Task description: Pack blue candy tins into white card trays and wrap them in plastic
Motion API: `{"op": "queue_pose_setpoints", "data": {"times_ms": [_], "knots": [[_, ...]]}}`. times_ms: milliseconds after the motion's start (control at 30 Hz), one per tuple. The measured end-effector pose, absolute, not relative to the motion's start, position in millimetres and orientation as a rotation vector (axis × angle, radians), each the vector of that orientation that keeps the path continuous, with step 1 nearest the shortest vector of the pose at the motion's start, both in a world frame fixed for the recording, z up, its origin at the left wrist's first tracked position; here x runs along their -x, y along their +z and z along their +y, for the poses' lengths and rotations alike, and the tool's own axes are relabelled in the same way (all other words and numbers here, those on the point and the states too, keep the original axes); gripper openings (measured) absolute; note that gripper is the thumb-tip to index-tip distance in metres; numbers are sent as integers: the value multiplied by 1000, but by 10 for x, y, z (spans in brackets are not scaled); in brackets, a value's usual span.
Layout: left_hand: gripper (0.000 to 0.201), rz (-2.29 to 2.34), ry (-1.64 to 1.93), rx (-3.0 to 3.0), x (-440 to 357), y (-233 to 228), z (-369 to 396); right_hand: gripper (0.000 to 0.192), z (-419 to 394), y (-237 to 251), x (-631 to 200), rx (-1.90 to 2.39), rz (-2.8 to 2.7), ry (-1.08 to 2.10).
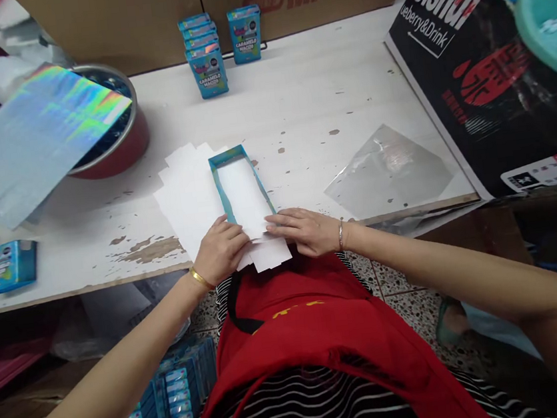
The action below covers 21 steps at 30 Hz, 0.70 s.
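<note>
A shallow cardboard tray (244,183), white inside with raised blue sides, lies in front of me with its near end flap unfolded. Beneath it and to the left is a stack of flat white die-cut blanks (184,196). My left hand (222,245) grips the near left corner of the tray, its fingers bent. On the near right corner, my right hand (304,231) pinches the side wall by the fold. Thumbs and the undersides of the fingers are mostly hidden.
Blue candy boxes (209,72) stand at the back, another blue box (9,266) at the left edge. A red round tin (123,143) sits left under a shiny sheet (43,135). A clear plastic sheet (389,169) and black carton (465,80) are right.
</note>
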<state>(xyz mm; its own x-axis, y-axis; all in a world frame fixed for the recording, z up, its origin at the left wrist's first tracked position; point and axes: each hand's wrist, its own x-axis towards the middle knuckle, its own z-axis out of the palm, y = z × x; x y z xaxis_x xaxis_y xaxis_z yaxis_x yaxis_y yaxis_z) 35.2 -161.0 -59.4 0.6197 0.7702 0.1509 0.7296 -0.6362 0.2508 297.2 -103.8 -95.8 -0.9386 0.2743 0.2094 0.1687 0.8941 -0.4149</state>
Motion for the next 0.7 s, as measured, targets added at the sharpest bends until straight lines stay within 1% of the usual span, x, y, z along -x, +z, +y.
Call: {"op": "queue_pose_setpoints", "data": {"times_ms": [67,133,267,300,367,400,500,567,633,700], "knots": [[27,1288,370,-2642,-431,-592,-1601,77,-1064,-945,-3014,333,-2845,637],[27,1313,407,-2586,-483,-600,-1596,81,-1111,-973,-3009,383,-2849,649],[19,1373,668,-2309,-505,-641,-1646,66,-1223,-1103,-2887,542,-2665,577],[24,1367,757,-2215,-502,-649,-1671,61,-1240,-1123,-2842,554,-2596,580],[45,1355,964,-1961,-504,-663,-1729,47,-1253,-1121,-2745,579,-2453,631],[52,1365,1075,-1786,-512,-672,-1760,38,-1251,-1099,-2695,608,-2378,676],[56,1399,1303,-1224,-576,-728,-1843,17,-1235,-977,-2563,748,-2169,825],[65,1385,1291,-1076,-639,-788,-1881,15,-1226,-897,-2496,807,-2095,897],[81,1378,1223,-1075,-700,-851,-1896,22,-1227,-852,-2445,854,-2077,929],[90,1414,1203,-1055,-746,-898,-1887,29,-1238,-849,-2403,930,-2060,923]]}}
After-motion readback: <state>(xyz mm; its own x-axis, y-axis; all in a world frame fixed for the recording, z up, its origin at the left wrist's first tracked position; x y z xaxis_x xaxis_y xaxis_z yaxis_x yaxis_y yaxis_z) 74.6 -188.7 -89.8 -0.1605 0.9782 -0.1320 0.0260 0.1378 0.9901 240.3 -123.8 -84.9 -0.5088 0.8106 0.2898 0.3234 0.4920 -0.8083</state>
